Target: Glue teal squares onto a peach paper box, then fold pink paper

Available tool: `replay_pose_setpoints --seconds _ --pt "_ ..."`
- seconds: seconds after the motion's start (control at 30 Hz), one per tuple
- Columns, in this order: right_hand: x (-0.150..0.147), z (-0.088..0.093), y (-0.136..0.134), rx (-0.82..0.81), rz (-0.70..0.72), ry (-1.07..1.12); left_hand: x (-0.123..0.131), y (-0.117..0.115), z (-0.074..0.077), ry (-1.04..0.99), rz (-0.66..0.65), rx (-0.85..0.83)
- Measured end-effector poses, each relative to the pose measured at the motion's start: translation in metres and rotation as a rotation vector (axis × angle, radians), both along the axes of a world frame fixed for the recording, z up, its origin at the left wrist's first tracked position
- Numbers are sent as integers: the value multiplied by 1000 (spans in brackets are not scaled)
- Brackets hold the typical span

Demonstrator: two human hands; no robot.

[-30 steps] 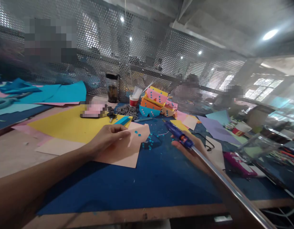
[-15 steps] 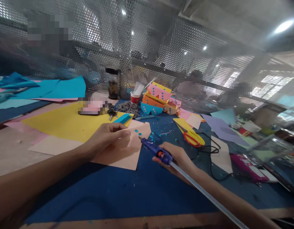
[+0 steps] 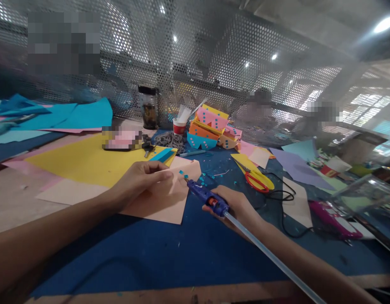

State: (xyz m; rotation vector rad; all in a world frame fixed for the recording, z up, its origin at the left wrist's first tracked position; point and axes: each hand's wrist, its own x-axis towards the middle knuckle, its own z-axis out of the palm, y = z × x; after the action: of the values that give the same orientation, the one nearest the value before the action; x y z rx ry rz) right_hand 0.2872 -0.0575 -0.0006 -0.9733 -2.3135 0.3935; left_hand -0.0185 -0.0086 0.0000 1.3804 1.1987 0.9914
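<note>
Left hand: the left hand (image 3: 141, 179) lies on the peach sheet (image 3: 163, 204), fingers curled, pinching it near its upper edge.
Right hand: the right hand (image 3: 241, 209) is clenched around the blue glue gun (image 3: 205, 196), and its nozzle is right at the sheet's right corner!
Sheet: flat on the blue tabletop (image 3: 169, 253), partly over yellow paper (image 3: 84, 162).
Handling: the sheet looks light, floppy and quick to crease, so pin it flat by the edge. The gun is rigid; grip the body, clear of the tip.
Nearby: red scissors (image 3: 256, 182) lie just beyond.

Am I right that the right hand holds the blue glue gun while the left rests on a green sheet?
Not quite: in the head view the sheet under the left hand is peach; the right hand does hold the glue gun.
</note>
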Motion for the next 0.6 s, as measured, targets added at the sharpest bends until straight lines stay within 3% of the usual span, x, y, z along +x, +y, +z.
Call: replay_pose_setpoints --seconds 0.6 --pt "3 -2 1 -32 8 -10 1 -1 1 -66 -19 -54"
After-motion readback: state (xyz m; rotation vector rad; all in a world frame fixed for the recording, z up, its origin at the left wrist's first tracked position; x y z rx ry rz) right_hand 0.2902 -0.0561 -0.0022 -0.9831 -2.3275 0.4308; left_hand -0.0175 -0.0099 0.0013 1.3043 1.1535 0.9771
